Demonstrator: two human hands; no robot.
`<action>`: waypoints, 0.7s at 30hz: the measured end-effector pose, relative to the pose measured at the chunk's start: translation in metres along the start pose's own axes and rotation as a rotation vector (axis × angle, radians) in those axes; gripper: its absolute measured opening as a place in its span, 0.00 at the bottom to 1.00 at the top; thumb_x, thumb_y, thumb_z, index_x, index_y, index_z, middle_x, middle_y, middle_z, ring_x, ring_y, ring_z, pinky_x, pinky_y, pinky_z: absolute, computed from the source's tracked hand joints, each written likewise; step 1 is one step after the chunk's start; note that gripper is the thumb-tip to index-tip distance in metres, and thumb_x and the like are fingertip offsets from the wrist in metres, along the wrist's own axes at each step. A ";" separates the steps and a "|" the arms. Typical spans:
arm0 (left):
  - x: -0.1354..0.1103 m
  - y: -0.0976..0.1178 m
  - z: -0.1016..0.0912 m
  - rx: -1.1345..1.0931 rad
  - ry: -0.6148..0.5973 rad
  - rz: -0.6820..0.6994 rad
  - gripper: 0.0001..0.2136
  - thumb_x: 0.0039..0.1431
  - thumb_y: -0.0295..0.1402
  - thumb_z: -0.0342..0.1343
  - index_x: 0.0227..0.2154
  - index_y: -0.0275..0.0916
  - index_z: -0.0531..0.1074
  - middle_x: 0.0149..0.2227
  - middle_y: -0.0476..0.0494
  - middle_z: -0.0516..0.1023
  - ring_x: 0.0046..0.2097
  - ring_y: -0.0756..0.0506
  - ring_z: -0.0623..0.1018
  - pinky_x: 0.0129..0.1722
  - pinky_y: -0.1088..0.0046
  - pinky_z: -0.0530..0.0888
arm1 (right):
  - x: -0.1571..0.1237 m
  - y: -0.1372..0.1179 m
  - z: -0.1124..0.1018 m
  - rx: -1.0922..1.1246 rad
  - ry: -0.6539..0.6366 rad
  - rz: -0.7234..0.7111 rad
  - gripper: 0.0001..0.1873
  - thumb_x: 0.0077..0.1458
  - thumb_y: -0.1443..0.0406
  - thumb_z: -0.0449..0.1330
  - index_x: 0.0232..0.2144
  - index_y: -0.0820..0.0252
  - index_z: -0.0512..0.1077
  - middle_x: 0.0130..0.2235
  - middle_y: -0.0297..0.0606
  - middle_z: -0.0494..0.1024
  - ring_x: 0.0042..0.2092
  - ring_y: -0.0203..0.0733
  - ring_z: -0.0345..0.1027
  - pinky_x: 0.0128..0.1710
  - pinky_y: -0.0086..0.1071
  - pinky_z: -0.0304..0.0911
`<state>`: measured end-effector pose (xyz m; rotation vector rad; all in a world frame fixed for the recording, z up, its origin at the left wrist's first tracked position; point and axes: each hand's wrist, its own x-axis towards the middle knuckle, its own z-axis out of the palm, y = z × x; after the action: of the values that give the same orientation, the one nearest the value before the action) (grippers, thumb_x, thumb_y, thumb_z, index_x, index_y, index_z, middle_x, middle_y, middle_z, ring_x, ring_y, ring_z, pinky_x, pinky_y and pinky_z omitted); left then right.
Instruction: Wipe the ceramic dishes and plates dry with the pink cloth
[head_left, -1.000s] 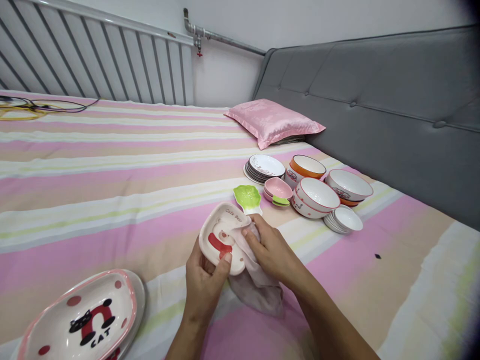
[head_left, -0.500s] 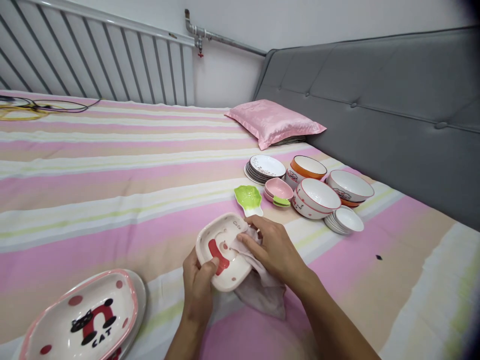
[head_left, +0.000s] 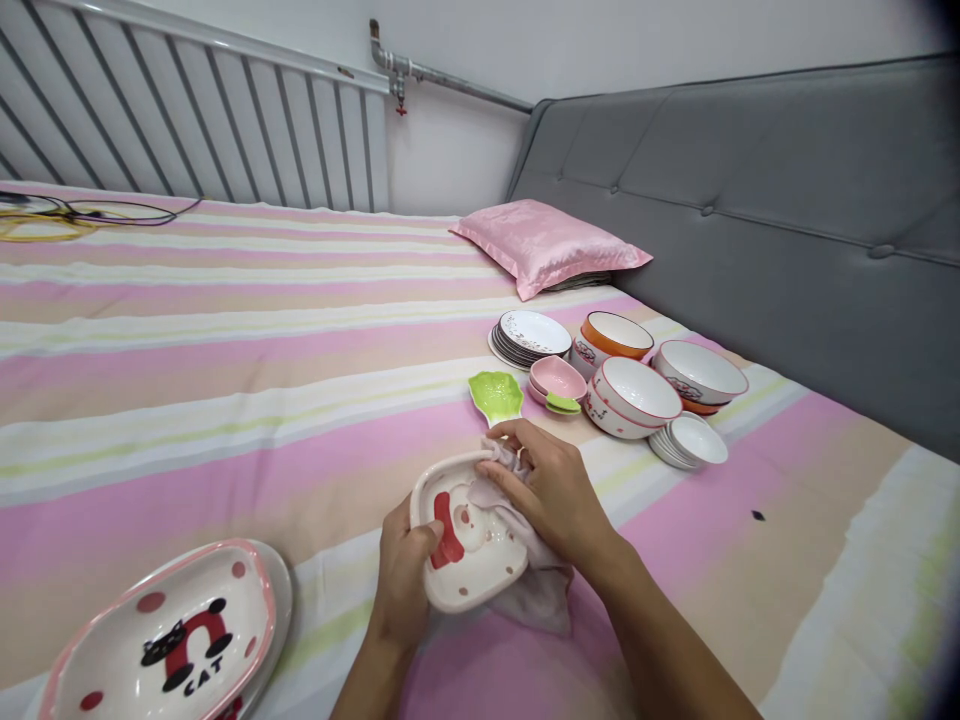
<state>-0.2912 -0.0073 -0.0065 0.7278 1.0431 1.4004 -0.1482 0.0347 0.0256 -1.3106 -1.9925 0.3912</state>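
A white rounded dish (head_left: 487,560) with a red scarf print and brown dots is held tilted above the bed. My left hand (head_left: 405,570) grips its left rim, thumb on the inside near the red print. My right hand (head_left: 544,490) pinches a pale pink cloth (head_left: 536,595) against the upper right rim, and the cloth hangs down behind the dish. Just beyond my right hand lies a green leaf-shaped dish (head_left: 496,396). At the lower left, an oval cat-print dish (head_left: 127,640) with a pink rim rests on another pale dish.
Several stacked plates (head_left: 529,338), pink small bowls (head_left: 557,380), white bowls (head_left: 637,395), an orange-rimmed bowl (head_left: 616,335) and small white dishes (head_left: 694,440) stand on the striped bedsheet (head_left: 225,420). Behind them are a pink pillow (head_left: 551,245) and a grey headboard (head_left: 750,200). Cables (head_left: 67,218) lie far left.
The dish has turned clockwise and moved slightly right and down, with my left hand following. My right hand with the cloth has shifted a little along the rim.
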 end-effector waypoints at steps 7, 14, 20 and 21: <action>-0.003 0.005 0.006 -0.098 0.096 -0.072 0.06 0.36 0.33 0.55 0.18 0.38 0.65 0.16 0.53 0.67 0.19 0.51 0.66 0.19 0.74 0.63 | 0.001 0.001 0.003 0.023 0.181 -0.083 0.10 0.52 0.62 0.60 0.26 0.57 0.61 0.26 0.31 0.66 0.27 0.34 0.58 0.28 0.27 0.57; 0.000 0.001 0.004 -0.104 0.068 -0.105 0.05 0.38 0.33 0.54 0.17 0.37 0.66 0.14 0.53 0.64 0.19 0.50 0.65 0.21 0.73 0.64 | -0.002 0.000 0.003 0.013 0.014 -0.230 0.03 0.54 0.68 0.56 0.33 0.58 0.69 0.34 0.38 0.70 0.36 0.38 0.65 0.34 0.30 0.62; 0.003 0.000 0.002 -0.088 0.086 -0.075 0.07 0.39 0.35 0.54 0.16 0.37 0.66 0.15 0.51 0.65 0.22 0.48 0.68 0.24 0.71 0.65 | -0.004 -0.001 0.010 -0.064 -0.121 -0.308 0.14 0.54 0.74 0.52 0.42 0.58 0.68 0.40 0.40 0.74 0.43 0.41 0.65 0.42 0.34 0.62; 0.004 -0.001 0.000 -0.073 0.085 -0.063 0.07 0.40 0.35 0.53 0.16 0.37 0.65 0.15 0.51 0.65 0.21 0.48 0.67 0.24 0.72 0.65 | -0.005 -0.001 0.011 -0.077 -0.136 -0.311 0.14 0.54 0.74 0.51 0.42 0.58 0.68 0.40 0.40 0.74 0.43 0.41 0.65 0.42 0.34 0.61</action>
<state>-0.2908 -0.0038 -0.0080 0.5815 1.0660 1.4175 -0.1558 0.0315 0.0162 -1.0173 -2.3013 0.2628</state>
